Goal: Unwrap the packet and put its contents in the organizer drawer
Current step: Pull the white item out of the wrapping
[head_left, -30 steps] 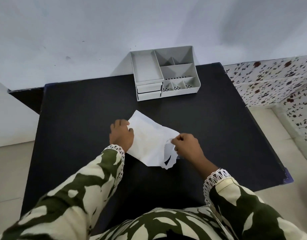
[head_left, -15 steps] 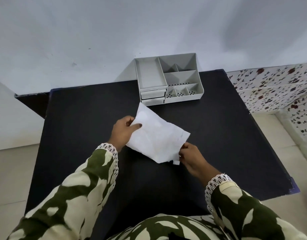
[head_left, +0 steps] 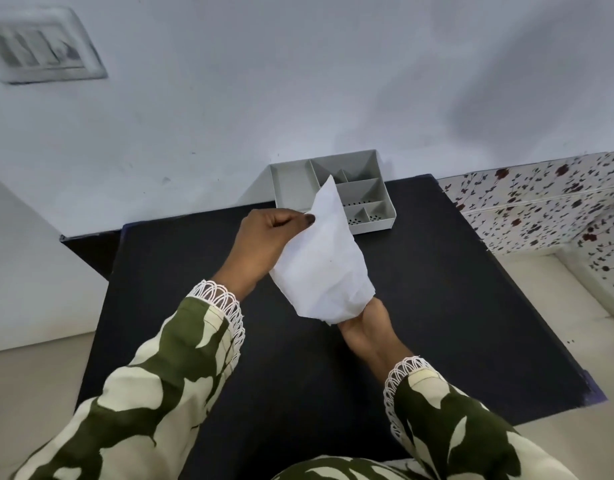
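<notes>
Pale blue wall behind, switch plate [head_left: 42,46] up in the corner, and a black table [head_left: 437,306] pushed right against it. At the back edge sat the grey organizer [head_left: 385,216], open compartments on top; its drawers were hidden behind the paper, so I couldn't tell if any were open.

Left hand [head_left: 264,244] was pinching the upper edge of the white paper packet [head_left: 326,261], held up off the table at a tilt. Right hand [head_left: 364,327] was under the bottom end, mostly covered, looked like it was gripping or cupping it, but the fingers weren't visible.

My read: unwrapping was in progress, nothing out of the packet yet. Next move probably needed the paper opened over the table so whatever's inside didn't roll off, then a drawer pulled out.

Plenty of bare tabletop around the hands, though the right edge dropped to the floor by the floral tiles [head_left: 541,202].
</notes>
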